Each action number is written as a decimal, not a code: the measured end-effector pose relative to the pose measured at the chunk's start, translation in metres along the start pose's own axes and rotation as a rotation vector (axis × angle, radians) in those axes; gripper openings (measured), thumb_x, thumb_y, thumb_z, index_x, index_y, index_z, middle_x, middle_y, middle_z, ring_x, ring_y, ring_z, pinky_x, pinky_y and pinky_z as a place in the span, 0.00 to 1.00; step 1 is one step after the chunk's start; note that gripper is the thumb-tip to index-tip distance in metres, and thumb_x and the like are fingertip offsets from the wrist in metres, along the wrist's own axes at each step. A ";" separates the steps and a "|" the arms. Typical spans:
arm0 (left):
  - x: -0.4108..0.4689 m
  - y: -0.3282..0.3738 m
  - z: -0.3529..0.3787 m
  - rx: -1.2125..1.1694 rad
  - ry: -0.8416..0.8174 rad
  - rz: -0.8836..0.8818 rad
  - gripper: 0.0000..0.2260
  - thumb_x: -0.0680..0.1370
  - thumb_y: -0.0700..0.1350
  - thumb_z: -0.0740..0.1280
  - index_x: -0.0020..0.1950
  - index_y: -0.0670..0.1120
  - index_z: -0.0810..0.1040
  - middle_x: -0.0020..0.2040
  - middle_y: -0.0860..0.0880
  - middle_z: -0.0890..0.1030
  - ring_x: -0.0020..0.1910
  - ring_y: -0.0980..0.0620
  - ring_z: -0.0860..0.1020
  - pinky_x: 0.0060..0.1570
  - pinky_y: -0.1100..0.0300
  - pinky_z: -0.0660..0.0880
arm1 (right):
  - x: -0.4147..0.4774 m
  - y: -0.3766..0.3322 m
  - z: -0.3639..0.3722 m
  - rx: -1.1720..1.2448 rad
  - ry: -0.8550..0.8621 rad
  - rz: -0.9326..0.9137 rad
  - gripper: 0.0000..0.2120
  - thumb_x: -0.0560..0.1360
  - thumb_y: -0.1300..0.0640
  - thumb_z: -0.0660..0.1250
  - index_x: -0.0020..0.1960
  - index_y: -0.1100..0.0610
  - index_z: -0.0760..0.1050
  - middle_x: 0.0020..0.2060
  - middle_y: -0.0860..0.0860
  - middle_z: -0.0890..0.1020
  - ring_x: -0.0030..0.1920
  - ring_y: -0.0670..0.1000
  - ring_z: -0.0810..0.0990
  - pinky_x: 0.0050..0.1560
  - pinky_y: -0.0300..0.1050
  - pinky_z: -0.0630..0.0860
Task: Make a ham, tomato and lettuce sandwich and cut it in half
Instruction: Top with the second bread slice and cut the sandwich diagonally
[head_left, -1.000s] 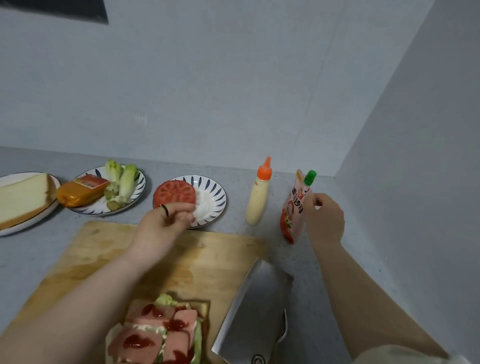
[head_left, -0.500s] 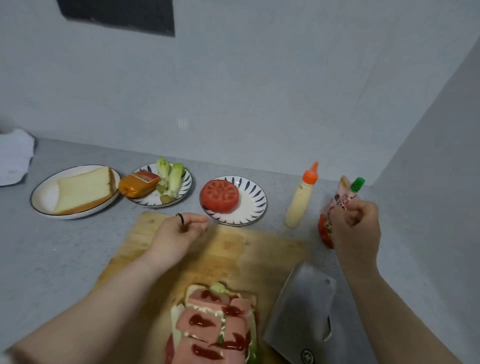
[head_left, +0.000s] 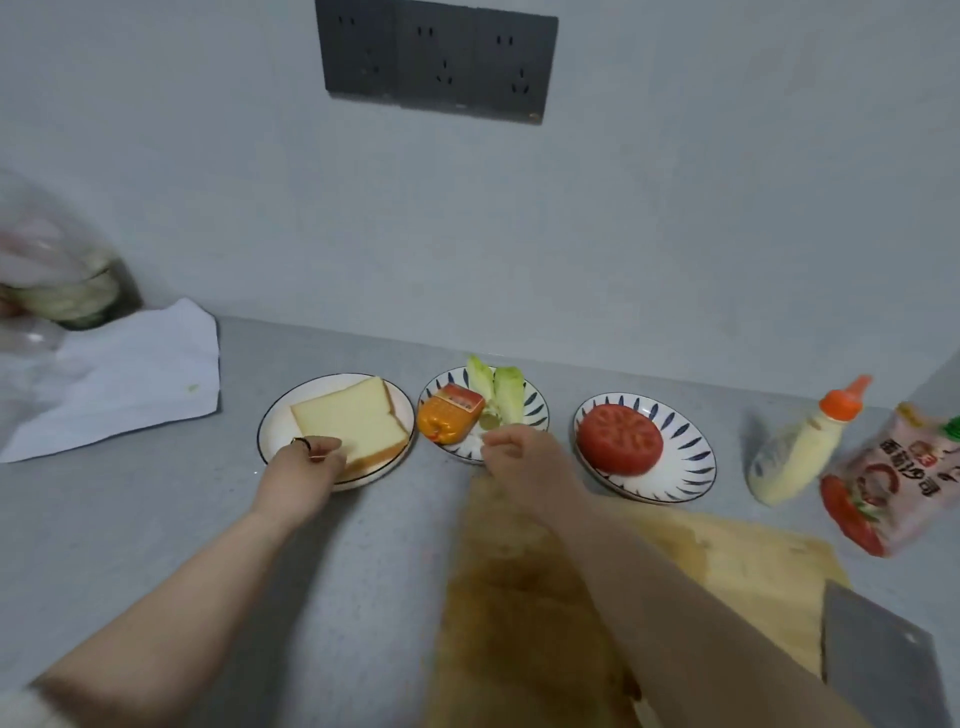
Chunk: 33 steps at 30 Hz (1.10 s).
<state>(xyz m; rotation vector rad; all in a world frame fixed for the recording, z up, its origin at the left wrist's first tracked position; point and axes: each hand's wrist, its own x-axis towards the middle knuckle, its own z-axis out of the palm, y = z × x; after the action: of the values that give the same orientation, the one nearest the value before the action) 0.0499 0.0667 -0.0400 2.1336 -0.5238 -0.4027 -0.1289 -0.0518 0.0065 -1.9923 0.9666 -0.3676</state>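
Note:
A slice of white bread (head_left: 353, 418) lies on a white plate (head_left: 272, 436) at the back of the grey counter. My left hand (head_left: 304, 467) reaches over the plate's near rim, and its curled fingers hold the slice's near left corner. My right hand (head_left: 519, 457), blurred and curled with nothing seen in it, hovers at the front rim of the patterned plate (head_left: 537, 410) that carries lettuce leaves (head_left: 498, 389) and an orange ham packet (head_left: 449, 415). A cut tomato (head_left: 621, 439) sits on a second patterned plate (head_left: 693, 467). The stacked sandwich is out of view.
The wooden cutting board (head_left: 737, 561) lies under my right forearm, with a cleaver (head_left: 878, 665) on its right edge. A mayonnaise bottle (head_left: 795, 457) and a ketchup pouch (head_left: 893, 483) stand at the far right. White paper (head_left: 119, 384) and a plastic bag (head_left: 47, 280) lie far left.
The view swung left and up, dropping the sandwich out of frame. My left hand moved from the board to the bread plate. My right hand left the ketchup pouch and crossed to the lettuce plate.

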 end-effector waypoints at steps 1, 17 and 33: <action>0.010 -0.004 -0.004 0.035 -0.011 -0.005 0.13 0.77 0.39 0.62 0.60 0.39 0.74 0.57 0.40 0.77 0.52 0.44 0.75 0.47 0.61 0.66 | 0.007 -0.005 0.014 -0.003 -0.028 0.011 0.13 0.76 0.61 0.59 0.59 0.62 0.74 0.58 0.56 0.78 0.57 0.53 0.76 0.52 0.43 0.72; 0.094 -0.008 -0.004 0.120 -0.132 -0.204 0.28 0.76 0.38 0.62 0.72 0.35 0.53 0.60 0.33 0.73 0.59 0.36 0.71 0.50 0.54 0.67 | 0.099 -0.035 0.117 -0.854 -0.176 -0.068 0.22 0.79 0.57 0.49 0.71 0.61 0.52 0.67 0.58 0.67 0.70 0.58 0.56 0.68 0.55 0.52; 0.091 -0.014 -0.009 -0.517 -0.073 -0.388 0.26 0.76 0.35 0.63 0.71 0.40 0.58 0.64 0.37 0.70 0.50 0.41 0.75 0.55 0.52 0.72 | 0.098 -0.040 0.123 -0.409 0.195 -0.033 0.15 0.76 0.58 0.56 0.62 0.54 0.66 0.61 0.51 0.73 0.66 0.53 0.63 0.67 0.50 0.48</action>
<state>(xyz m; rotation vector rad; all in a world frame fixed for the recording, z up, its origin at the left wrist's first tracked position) 0.1355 0.0341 -0.0554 1.7105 -0.0247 -0.7465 0.0254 -0.0412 -0.0419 -2.3759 1.2077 -0.4140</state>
